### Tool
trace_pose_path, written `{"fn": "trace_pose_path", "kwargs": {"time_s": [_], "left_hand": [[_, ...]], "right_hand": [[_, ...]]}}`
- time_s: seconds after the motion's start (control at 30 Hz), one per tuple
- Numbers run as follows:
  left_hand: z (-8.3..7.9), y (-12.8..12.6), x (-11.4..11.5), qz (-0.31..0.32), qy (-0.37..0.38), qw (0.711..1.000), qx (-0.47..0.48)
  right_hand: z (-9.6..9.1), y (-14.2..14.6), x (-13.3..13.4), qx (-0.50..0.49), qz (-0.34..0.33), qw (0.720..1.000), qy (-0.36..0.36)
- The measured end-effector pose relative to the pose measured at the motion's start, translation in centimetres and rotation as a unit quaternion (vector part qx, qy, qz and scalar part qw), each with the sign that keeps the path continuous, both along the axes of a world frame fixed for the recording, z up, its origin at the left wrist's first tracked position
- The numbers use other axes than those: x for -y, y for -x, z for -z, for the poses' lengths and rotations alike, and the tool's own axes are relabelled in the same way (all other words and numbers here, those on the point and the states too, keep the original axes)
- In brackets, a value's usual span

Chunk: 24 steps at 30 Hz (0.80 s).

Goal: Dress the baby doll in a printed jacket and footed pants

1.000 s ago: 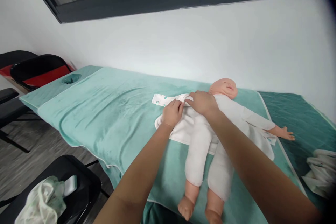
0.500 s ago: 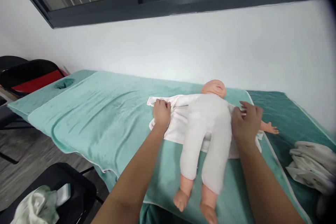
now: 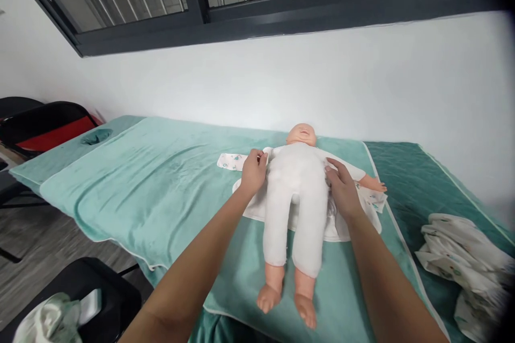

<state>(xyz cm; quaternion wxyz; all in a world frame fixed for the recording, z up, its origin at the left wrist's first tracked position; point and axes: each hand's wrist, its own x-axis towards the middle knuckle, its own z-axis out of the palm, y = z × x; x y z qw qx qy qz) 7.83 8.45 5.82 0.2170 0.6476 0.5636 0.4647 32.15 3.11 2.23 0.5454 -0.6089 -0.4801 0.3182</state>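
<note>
A baby doll (image 3: pixel 298 171) with a white cloth body lies on its back, head toward the wall and bare feet toward me. Under it spreads an opened white baby shirt (image 3: pixel 253 209) with a small print; one sleeve (image 3: pixel 230 161) points left, flat on the cover. My left hand (image 3: pixel 255 172) is closed at the doll's shoulder on the left, over the inner end of that sleeve; what its fingertips pinch is hidden. At the doll's right side, below its outstretched arm (image 3: pixel 350 168), my right hand (image 3: pixel 343 188) rests with fingers apart, close against the torso.
A green cover (image 3: pixel 161 171) drapes the bed along the white wall, under a dark-framed window (image 3: pixel 201 10). Crumpled white printed cloth (image 3: pixel 458 252) lies at right. Front left, a black chair (image 3: pixel 100 278) bears a cloth (image 3: pixel 48 321) and a white item (image 3: pixel 90 305).
My right hand has moved left from the doll's arm to its side. My left hand has slid along the sleeve toward the shoulder. The doll's arm at right shows more fully. The view has shifted.
</note>
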Motion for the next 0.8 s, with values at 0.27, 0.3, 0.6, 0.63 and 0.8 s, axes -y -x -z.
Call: {"fn": "trace_pose_path", "kwargs": {"time_s": [0.27,0.3,0.6,0.63,0.8], "left_hand": [[-4.6,-1.9,-2.1,0.018,0.065,0.996,0.056],[-4.9,-2.0,-2.1,0.019,0.084,0.995,0.052],[-10.7,-2.2,1.8,0.255,0.289,0.908,0.164],[-11.1,-2.2,2.1,0.275,0.283,0.902,0.175],[-9.5,-2.8,1.2,0.149,0.135,0.976,0.084]], "right_hand": [[0.1,0.8,-0.2,-0.072,-0.189,0.979,0.04],[0.2,0.7,-0.3,-0.072,-0.197,0.977,0.047],[0.7,0.6,-0.7,-0.061,-0.193,0.979,0.036],[0.7,0.7,-0.7,-0.057,-0.189,0.98,0.028],[0.4,0.8,-0.4,-0.025,-0.165,0.986,0.03]]}}
